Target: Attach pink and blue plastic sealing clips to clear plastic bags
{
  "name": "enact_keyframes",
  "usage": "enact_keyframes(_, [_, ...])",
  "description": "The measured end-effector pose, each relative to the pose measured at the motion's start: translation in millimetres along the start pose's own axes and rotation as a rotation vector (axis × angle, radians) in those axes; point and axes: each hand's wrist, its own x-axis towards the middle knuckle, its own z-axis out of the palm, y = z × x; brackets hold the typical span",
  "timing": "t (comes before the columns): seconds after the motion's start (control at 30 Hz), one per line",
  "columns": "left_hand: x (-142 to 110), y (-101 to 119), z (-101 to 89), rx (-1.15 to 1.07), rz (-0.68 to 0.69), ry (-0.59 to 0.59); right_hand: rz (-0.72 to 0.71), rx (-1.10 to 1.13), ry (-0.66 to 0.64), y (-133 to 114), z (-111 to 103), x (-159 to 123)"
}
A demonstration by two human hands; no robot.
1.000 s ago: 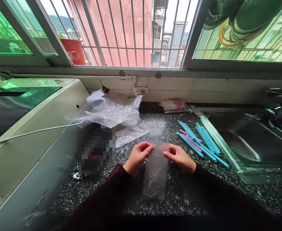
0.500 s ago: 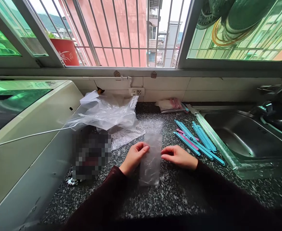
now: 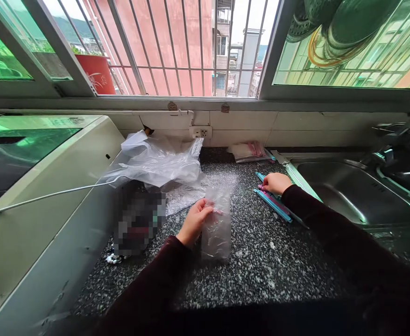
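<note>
My left hand [image 3: 194,223] pinches the upper left side of a small clear plastic bag [image 3: 216,238], which hangs upright above the counter, its film wrinkled. To the right, my right hand [image 3: 275,183] reaches down onto a pile of slim blue plastic sticks [image 3: 273,205]. Its thumb and fingers are closed at the upper end of a pink stick [image 3: 260,187] among the blue ones. My hand and sleeve cover much of the pile, so how many sticks it grips is hidden.
Large crumpled clear plastic bags [image 3: 159,161] lie at the back left, near a white cable [image 3: 58,192] and a blurred dark object [image 3: 140,224]. A packet with pink items [image 3: 249,152] rests by the wall. At right is a steel sink [image 3: 345,191]; a pale appliance [image 3: 86,154] stands left.
My right hand has left the small bag's side and moved right and away from me onto the stick pile, closing there. My left hand still holds the bag, now slightly higher.
</note>
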Motion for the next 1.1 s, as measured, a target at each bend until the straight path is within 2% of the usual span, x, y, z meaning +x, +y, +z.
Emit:
enact_keyframes(0.2, [2,-1,-3.7,-0.037,-0.075,-0.016,0.019,0.016,0.025,-6,2,3])
enact_keyframes(0.33, [2,-1,-4.4,-0.012,-0.085,0.004,0.02,0.128,0.119,-5,-4,6])
enact_keyframes(0.4, [2,-1,-4.2,0.006,-0.076,0.009,0.04,0.187,0.195,-5,-8,4])
enact_keyframes(0.47, [3,-1,-4.0,0.032,-0.063,0.019,0.027,0.329,0.334,-9,-10,-2])
enact_keyframes(0.53, [3,-2,-3.9,0.061,-0.048,0.041,-0.064,0.56,0.505,-19,-9,-13])
enact_keyframes(0.6, [4,-3,-3.9,0.096,-0.033,0.064,-0.209,0.745,0.57,-35,-5,-30])
enact_keyframes(0.67, [4,-4,-3.7,0.125,-0.02,0.078,-0.275,0.86,0.5,-54,-1,-48])
enact_keyframes(0.77, [3,-4,-3.1,0.152,-0.011,0.068,-0.29,1.093,0.319,-77,4,-71])
enact_keyframes(0.87, [1,-4,-2.2,0.174,0.002,0.041,-0.285,1.332,0.145,-89,8,-83])
enact_keyframes(0.93, [0,-3,-1.5,0.199,0.016,0.028,-0.271,1.404,0.077,-93,11,-86])
enact_keyframes(1.03, [-1,-2,-0.3,0.246,0.036,0.011,-0.258,1.341,0.102,-98,19,-90])
enact_keyframes(1.1, [-2,-1,0.4,0.278,0.048,-0.005,-0.304,1.191,0.24,-101,23,-92])
